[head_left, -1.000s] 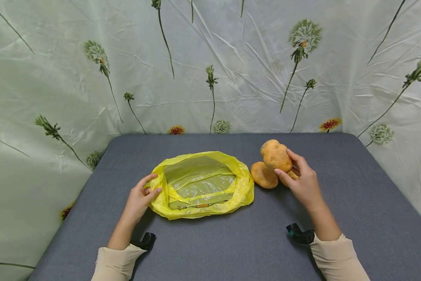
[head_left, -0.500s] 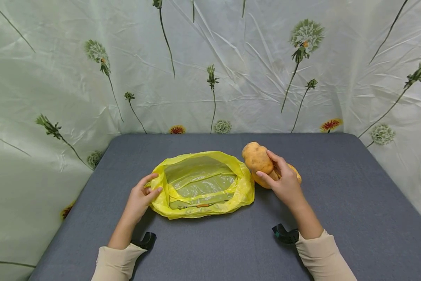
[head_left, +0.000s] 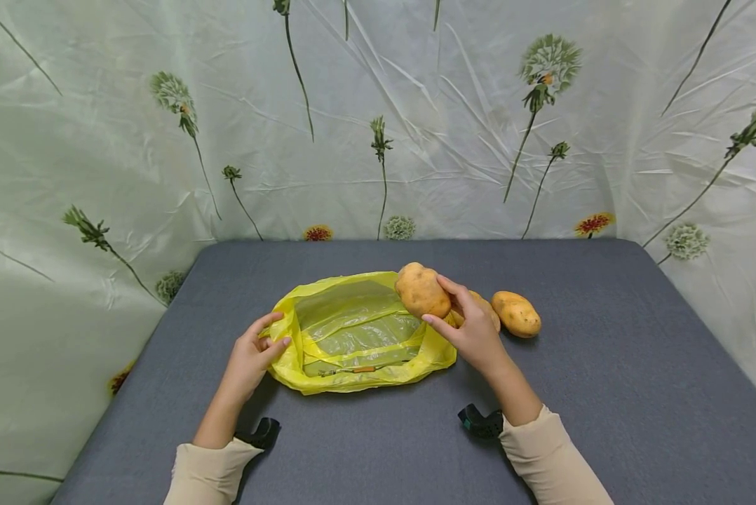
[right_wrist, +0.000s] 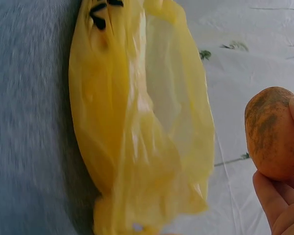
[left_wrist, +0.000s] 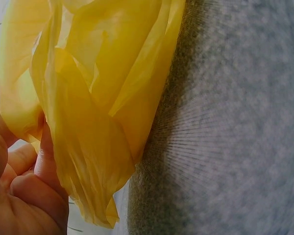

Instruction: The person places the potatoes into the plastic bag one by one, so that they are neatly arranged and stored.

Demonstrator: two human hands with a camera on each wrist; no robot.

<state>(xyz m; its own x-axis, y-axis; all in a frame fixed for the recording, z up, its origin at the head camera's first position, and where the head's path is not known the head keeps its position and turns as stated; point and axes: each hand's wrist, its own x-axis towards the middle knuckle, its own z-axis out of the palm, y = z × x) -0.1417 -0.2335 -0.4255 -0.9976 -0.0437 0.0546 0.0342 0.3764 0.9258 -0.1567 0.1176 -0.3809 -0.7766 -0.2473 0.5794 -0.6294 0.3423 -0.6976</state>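
Holds a raised potato [head_left: 421,291] in the right grip [head_left: 475,333], with thumb and fingers parted only to its girth, overlapping the far right rim of the yellow plastic bag [head_left: 353,384] in the head view, but with a gap above it in the right wrist view. Has the bag's mouth left of and below the potato, running lengthwise side to side; tilts the potato's long axis from upper left to lower right. Pinches the mouth's left edge in the left grip [head_left: 247,361], well apart from the potato. Shows a 2nd potato [head_left: 491,313], partly hidden behind the right grip, and a 3rd potato [head_left: 517,314] farther right on the grey tabletop [head_left: 378,449], with a dandelion-print sheet [head_left: 454,161] beyond.
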